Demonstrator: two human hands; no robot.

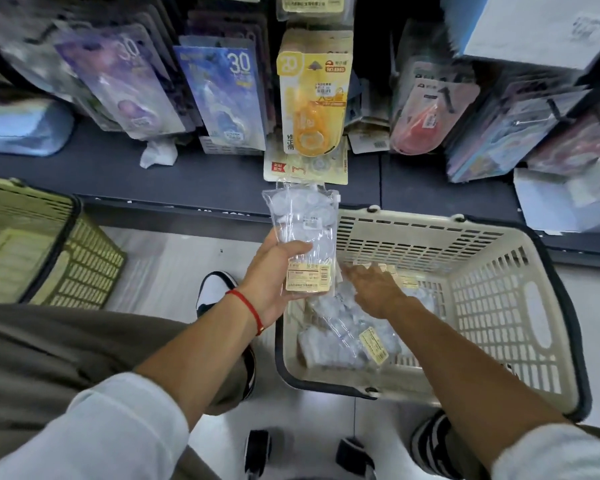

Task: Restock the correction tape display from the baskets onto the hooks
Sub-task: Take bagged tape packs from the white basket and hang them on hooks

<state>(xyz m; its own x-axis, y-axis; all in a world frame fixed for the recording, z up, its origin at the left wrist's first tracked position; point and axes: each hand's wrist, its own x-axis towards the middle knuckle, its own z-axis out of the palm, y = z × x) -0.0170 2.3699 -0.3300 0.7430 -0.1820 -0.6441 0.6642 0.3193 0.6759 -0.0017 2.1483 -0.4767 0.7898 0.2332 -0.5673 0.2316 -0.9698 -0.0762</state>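
My left hand [274, 275] grips a clear plastic pack of white correction tapes [303, 223] with a yellow label, held upright above the left rim of the beige basket [499, 306]. My right hand [374, 285] reaches into that basket, fingers spread and resting on more clear packs [347, 337] lying on its floor. Above, carded correction tapes hang on hooks: a yellow pack [314, 98], a blue pack [226, 95], a purple pack [125, 84] and a red pack [426, 112].
A green basket [49, 251] stands on the floor at the left. A dark shelf ledge [187, 181] runs under the hooks, with a crumpled white scrap [158, 155] and loose cards on it. A white-blue box [534, 29] sits at the upper right.
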